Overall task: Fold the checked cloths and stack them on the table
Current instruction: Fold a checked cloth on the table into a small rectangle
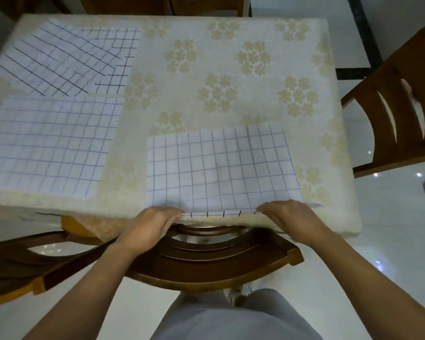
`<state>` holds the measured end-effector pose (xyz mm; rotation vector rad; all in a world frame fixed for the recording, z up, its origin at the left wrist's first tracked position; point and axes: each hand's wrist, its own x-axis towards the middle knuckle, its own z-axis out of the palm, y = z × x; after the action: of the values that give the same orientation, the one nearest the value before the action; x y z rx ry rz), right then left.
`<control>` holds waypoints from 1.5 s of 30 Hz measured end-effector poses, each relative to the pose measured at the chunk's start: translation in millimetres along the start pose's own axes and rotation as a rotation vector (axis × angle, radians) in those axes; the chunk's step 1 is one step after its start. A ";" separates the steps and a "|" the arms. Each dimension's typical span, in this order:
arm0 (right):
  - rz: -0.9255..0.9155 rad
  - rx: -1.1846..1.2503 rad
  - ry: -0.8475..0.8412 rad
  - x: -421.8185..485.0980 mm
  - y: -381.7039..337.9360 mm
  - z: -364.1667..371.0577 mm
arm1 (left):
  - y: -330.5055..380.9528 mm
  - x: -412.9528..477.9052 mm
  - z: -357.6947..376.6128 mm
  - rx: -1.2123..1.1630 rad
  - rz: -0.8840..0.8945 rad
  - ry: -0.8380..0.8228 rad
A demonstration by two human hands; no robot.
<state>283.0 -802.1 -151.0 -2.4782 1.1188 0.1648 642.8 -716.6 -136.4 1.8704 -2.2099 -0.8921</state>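
While the left hand [150, 224] and the right hand [287, 217] pinch its near edge, the checked cloth [219, 168] lies flat at the front of the worktop [206, 82].

I see each of the hands at one near corner, fingers curled on the hem at the worktop's rim. A second cloth [47, 143] and a third cloth [66, 57] lie on the left side, one behind the other. A chair back [206, 261] stands between me and the worktop, below the forearms; another chair [398, 106] stands at the right. Both arms reach forward, palms down.
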 end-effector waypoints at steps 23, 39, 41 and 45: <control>0.122 -0.055 0.101 186.6 78.8 -44.6 | -69.3 167.0 -23.3 0.363 -0.107 0.371; 0.253 -0.019 0.191 174.0 4.2 39.0 | -15.2 164.7 59.6 0.311 -0.138 0.265; 0.261 -0.050 0.177 178.3 6.7 47.9 | -17.7 170.2 68.3 0.346 -0.164 0.228; 0.286 -0.134 0.154 184.5 24.9 56.4 | -33.7 175.8 73.0 0.386 -0.186 0.215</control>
<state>391.7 -920.7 -260.3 -2.4679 1.5737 0.1360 598.5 -856.3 -262.4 2.2421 -2.2205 -0.2713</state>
